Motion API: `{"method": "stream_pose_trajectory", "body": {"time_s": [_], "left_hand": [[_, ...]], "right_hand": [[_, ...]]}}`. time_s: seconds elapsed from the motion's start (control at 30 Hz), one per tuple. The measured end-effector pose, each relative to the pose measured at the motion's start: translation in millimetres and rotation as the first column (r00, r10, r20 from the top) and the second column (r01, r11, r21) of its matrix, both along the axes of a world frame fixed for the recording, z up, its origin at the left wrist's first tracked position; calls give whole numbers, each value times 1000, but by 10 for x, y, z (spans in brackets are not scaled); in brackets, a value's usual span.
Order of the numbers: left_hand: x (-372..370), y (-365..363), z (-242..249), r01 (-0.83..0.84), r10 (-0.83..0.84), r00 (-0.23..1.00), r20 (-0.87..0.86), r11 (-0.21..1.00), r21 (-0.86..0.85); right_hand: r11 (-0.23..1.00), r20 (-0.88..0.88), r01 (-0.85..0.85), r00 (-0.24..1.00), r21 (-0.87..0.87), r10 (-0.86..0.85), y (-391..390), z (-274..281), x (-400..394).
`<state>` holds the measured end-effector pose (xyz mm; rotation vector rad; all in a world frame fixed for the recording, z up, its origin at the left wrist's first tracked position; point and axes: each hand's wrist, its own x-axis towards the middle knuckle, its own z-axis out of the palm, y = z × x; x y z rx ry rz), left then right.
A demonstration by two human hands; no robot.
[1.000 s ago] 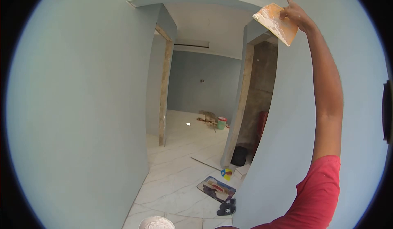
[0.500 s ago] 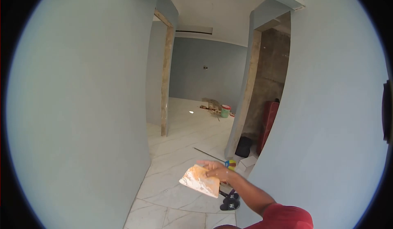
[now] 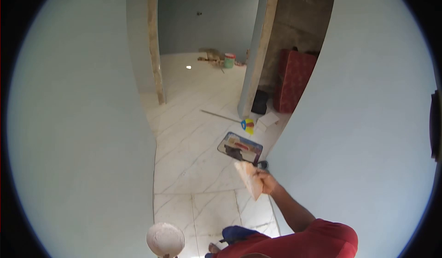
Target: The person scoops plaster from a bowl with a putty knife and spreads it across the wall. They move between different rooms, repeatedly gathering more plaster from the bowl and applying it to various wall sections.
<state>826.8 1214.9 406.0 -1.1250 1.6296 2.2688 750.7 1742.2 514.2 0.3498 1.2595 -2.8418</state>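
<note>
Starting at the left, a plain pale wall (image 3: 83,120) runs down to the tiled floor (image 3: 184,166). Near its foot, at the bottom of the view, is a round container (image 3: 148,242) filled with pinkish-white paste (image 3: 165,239). It is likely weighty when this full, the paste soft and thick; both sides under the rim would give the surest hold. What supports it is cut off, and the left hand does not show, so its state cannot be told.

Further right, a mat (image 3: 224,148) lies on the floor. Just below it in view, in front of the person and raised off the floor, is a flat, pale orange plate (image 3: 249,179), tilted. It looks light, thin and fairly stiff, perhaps bending a little at the edge; whitish patches suggest a smeared face that could be slippery. The best place to grip is the edge nearest the person, away from the coated side.

The right hand (image 3: 267,183) is clamped on that near edge, though blur hides the exact finger placement. Beyond it rises the bluish right wall (image 3: 359,120), apart from the plate.
</note>
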Motion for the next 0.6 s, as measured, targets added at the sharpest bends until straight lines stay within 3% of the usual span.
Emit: {"method": "stream_pose_trajectory", "body": {"time_s": [0.03,0.1,0.17,0.3,0.33,0.47,0.53,0.6], "left_hand": [[-239,-38,197,42,-42,999,-9,998,-41],[-602,-158,100,102,-101,990,-103,995,-2],[-998,-18,151,87,-86,993,-87,996,9],[-1853,308,96,89,-87,995,-43,995,44],[-1643,525,257,85,-81,995,-60,994,62],[-1459,917,-215,106,-98,994,-52,976,192],[-2563,1449,217,142,-149,989,20,971,191],[-2823,1827,14,206,-199,978,-56,955,215]], "right_hand": [[998,-31,64,997,-3,-64,130,90,89],[958,60,282,957,52,-285,324,175,309],[908,26,406,911,107,-411,490,204,375],[820,134,559,809,126,-572,522,-35,245],[834,151,540,820,116,-552,693,-84,505],[851,170,525,837,18,-520,784,-785,799],[846,254,534,817,10,-518,1150,-418,-320],[891,224,447,879,-77,-421,1380,-671,-755]]}}
